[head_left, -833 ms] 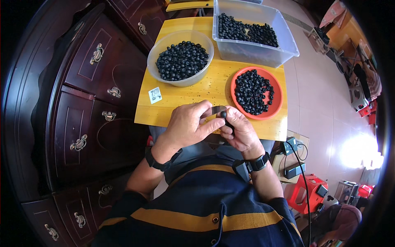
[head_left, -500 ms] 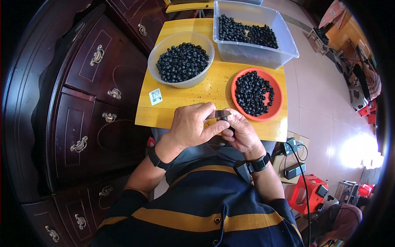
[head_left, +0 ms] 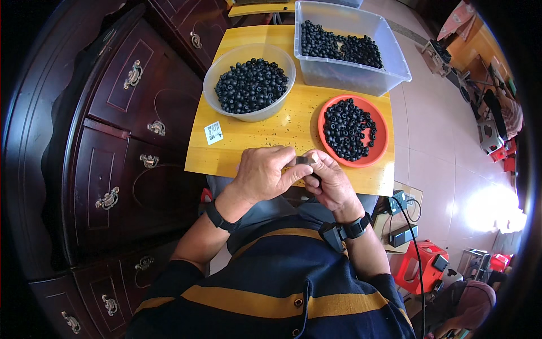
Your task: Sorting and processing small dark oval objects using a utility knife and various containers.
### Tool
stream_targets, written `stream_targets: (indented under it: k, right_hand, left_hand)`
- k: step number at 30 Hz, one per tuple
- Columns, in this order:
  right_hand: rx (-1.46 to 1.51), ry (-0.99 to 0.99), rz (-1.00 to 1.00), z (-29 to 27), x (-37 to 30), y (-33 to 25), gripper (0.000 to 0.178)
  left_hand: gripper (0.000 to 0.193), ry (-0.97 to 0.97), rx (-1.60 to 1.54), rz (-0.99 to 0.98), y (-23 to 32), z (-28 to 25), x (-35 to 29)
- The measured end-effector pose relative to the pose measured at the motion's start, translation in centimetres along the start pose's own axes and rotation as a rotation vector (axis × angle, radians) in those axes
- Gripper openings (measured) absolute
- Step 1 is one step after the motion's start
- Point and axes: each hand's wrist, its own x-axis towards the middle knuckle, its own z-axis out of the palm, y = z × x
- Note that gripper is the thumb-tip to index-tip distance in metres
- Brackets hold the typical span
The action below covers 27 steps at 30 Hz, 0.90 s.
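Observation:
My left hand [head_left: 261, 174] is closed on a short flat metal blade [head_left: 304, 160], pinched between thumb and fingers. Against it, over the table's near edge, my right hand [head_left: 334, 183] is closed on a small black round piece [head_left: 317, 177], mostly hidden by the fingers. The blade lies across at the piece, between the two thumbs. Just beyond the right hand stands a shallow orange bowl [head_left: 382, 141] of small black hollow round pieces [head_left: 345, 127]. More such pieces fill a translucent round tub [head_left: 212, 97] farther left.
A clear rectangular bin [head_left: 361, 80] with more black pieces stands at the far right of the yellow table [head_left: 271, 135]. Black crumbs and a white label [head_left: 213, 133] lie on the tabletop. Dark wooden drawers [head_left: 127, 85] line the left; a black cable [head_left: 416, 248] hangs at right.
The blade between my hands has turned slightly and shows less of its length. My left fingers have shifted a little nearer to me. The bowls have not moved.

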Motion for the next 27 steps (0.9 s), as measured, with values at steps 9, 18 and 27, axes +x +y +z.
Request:
stream_targets:
  k: [9,18,27]
  right_hand:
    - [0.009,0.046,-0.006,0.6,0.0,0.1,0.022]
    - [0.045,0.039,0.058,0.4,0.1,0.6,0.025]
    - [0.452,0.062,0.152,-0.8,0.6,0.3,0.037]
  left_hand:
    - [0.034,-0.009,-0.046,-0.007,0.2,-0.5,0.1]
    - [0.017,0.025,-0.128,-0.001,0.6,-0.7,0.5]
    - [0.027,0.319,0.197,-0.174,-2.7,-3.8,4.0]
